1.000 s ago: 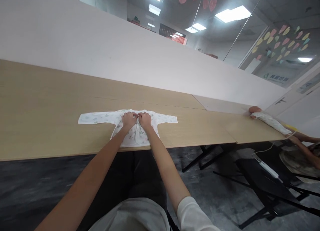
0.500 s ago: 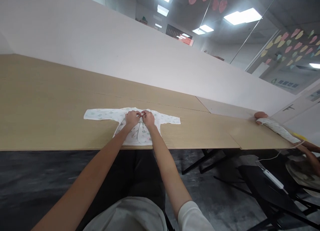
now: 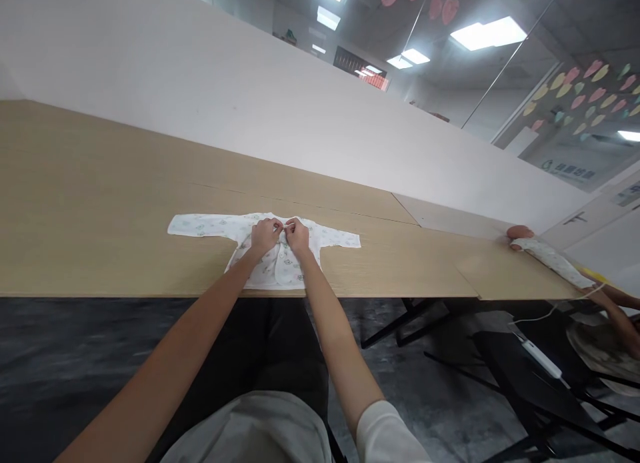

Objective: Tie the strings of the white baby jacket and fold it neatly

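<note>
Crosswise, white shirt, neckline away, seemingly within left hand's and right hand's pinch

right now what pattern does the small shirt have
The small shirt is white with small scattered prints; head view.

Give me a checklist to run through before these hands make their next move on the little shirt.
1. Shirt on the table: ok, its hem close to the near edge.
2. Sleeves spread: ok, one out to each side.
3. Left hand at the shirt's upper front: ok.
4. Right hand there too: ok, close beside the left.
5. Firm grip on the cloth: cannot tell, too small.
</note>
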Demonstrator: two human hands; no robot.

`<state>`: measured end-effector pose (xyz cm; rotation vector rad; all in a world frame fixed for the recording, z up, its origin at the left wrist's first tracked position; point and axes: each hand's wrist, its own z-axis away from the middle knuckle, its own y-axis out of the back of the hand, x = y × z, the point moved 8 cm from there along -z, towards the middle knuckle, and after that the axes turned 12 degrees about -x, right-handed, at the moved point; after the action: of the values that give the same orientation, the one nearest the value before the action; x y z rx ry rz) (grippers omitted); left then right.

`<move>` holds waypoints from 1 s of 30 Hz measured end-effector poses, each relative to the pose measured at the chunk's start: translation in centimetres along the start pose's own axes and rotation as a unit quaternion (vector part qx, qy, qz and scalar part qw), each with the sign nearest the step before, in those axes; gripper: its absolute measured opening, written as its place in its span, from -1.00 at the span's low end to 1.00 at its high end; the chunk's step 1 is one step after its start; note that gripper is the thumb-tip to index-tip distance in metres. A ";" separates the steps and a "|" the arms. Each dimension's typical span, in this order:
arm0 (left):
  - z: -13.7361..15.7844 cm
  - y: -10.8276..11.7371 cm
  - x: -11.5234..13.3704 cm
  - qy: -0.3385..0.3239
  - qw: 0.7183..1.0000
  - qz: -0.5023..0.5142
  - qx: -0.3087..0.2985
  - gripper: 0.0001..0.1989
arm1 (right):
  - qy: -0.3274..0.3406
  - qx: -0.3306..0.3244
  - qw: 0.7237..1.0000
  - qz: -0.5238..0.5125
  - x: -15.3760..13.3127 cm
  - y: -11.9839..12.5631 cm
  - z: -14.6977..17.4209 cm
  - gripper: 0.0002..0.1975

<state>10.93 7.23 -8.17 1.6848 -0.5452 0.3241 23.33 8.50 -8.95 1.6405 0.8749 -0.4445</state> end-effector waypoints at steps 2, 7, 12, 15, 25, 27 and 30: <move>-0.1 -0.1 -0.1 -0.002 1.000 0.009 -0.001 -0.71 | -0.012 0.006 1.000 -0.011 0.1 0.2 0.1 -0.82; -0.2 -0.2 -0.3 -0.004 1.000 0.028 -0.010 -0.72 | -0.031 0.007 0.999 -0.023 -0.1 0.4 0.4 -0.80; -0.1 -0.2 -0.6 0.012 0.999 0.049 -0.016 -0.75 | -0.034 -0.001 0.999 -0.034 -0.2 0.3 0.6 -0.76; -0.1 -0.1 -0.7 0.021 0.998 0.056 -0.017 -0.75 | -0.040 -0.002 0.998 -0.045 -0.1 0.3 0.5 -0.76; 0.4 -0.1 -0.2 0.015 0.999 0.028 -0.031 -0.75 | -0.045 -0.005 0.998 -0.048 0.6 0.1 0.0 -0.72; 0.5 0.0 -0.1 0.012 0.999 0.023 -0.031 -0.74 | -0.047 -0.003 0.998 -0.050 0.8 0.1 0.0 -0.73; 0.6 0.0 0.1 0.006 0.999 0.012 -0.029 -0.73 | -0.046 -0.007 0.997 -0.055 0.9 0.0 -0.1 -0.73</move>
<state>10.93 6.58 -8.21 1.6198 -0.5610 0.3327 23.87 8.90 -9.52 1.5505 0.8997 -0.5851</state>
